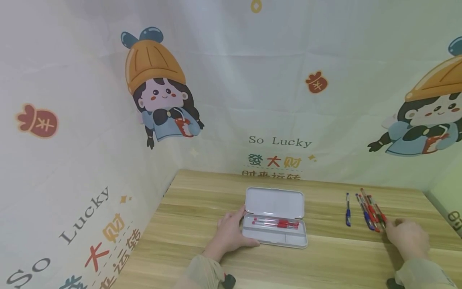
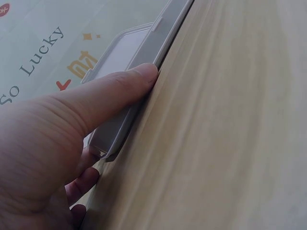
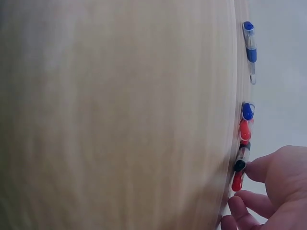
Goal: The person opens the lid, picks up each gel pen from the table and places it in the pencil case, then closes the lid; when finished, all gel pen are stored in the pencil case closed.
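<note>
A white pencil case [image 1: 265, 236] lies with its lid [image 1: 275, 202] raised, and red gel pens [image 1: 283, 222] sit in its rear compartment. My left hand [image 1: 231, 233] grips the case at its left end, thumb [image 2: 139, 74] along the front wall and the other fingers round the end. On the right, several blue, red and black pens lie in a loose bunch. My right hand [image 1: 409, 237] is at their near end, its thumb [image 3: 259, 168] at a black pen [image 3: 242, 157]. Its fingertips are beside the end of a red pen [image 3: 237, 181], with a gap between thumb and fingers.
A single blue pen [image 1: 348, 210] lies apart, left of the bunch. The wooden tabletop [image 1: 332, 261] runs back to a printed cloth [image 1: 223, 100] hanging behind and on the left.
</note>
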Demonstrator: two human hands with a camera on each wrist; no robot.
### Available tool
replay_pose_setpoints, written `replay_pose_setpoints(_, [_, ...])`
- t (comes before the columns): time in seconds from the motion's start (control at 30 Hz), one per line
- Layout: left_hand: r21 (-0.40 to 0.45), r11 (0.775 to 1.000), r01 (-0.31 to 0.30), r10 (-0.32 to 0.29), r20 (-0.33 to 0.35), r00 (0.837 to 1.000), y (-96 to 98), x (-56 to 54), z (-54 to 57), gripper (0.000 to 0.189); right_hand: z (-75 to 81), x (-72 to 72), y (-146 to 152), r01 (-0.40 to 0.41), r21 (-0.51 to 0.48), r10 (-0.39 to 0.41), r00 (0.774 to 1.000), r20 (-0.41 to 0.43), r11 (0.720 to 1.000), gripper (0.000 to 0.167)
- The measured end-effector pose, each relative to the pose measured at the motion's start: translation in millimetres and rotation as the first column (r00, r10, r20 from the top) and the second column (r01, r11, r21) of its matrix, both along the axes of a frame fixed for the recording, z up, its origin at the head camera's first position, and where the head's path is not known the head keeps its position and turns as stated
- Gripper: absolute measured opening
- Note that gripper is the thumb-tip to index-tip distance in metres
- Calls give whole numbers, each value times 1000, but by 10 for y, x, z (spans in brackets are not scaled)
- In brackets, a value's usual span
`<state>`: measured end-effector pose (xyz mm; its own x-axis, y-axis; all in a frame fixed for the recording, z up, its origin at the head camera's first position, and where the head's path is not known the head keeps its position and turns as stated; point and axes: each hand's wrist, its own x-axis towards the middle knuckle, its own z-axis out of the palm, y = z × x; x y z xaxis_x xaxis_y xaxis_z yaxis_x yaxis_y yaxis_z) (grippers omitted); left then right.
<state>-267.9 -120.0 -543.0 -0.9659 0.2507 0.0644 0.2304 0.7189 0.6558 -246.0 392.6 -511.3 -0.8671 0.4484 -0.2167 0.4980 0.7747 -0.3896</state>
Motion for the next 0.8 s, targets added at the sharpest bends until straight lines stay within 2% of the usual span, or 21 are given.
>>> replay_pose_setpoints(0.13, [-7,1000,-1,1,4,1000,2,3,2,134,-7,6,1,13,-6,-13,1000,3,1000,63])
replay_pose_setpoints(0.47, [-5,1000,-4,4,16,1000,-3,8,2,134,-24,15,-4,-1,-11,0,998,-67,1000,51])
replay_pose_setpoints(0.63, [-8,1000,-2,2,7,1000,-3,1,-3,134,-42,11,16,-19,5,19,995,-103,1000,48])
replay_pose_setpoints(0.8, [-14,1000,-1,1,4,1000,-4,-4,-6,134,-56,13,31,-22,5,22,995,-100,1000,48])
